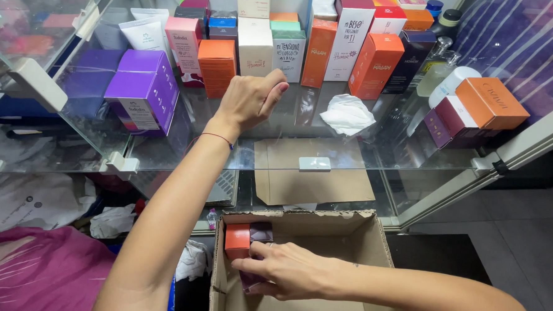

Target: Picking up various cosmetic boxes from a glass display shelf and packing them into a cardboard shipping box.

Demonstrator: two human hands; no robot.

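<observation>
My left hand (251,99) reaches onto the glass shelf (270,152). Its fingers are curled with nothing visible in them, just in front of a white box (255,47) and an orange ribbed box (217,66). My right hand (290,271) is down inside an open cardboard carton (372,231) below the shelf. It grips a dark purple box (261,231) that stands against a small orange box (237,241) in the carton's far left corner.
Rows of orange, white, pink and dark boxes line the back of the shelf. A large purple box (144,87) stands at left, a crumpled white cloth (347,113) at centre, and orange and maroon boxes (477,108) at right. A magenta cloth (35,269) lies lower left.
</observation>
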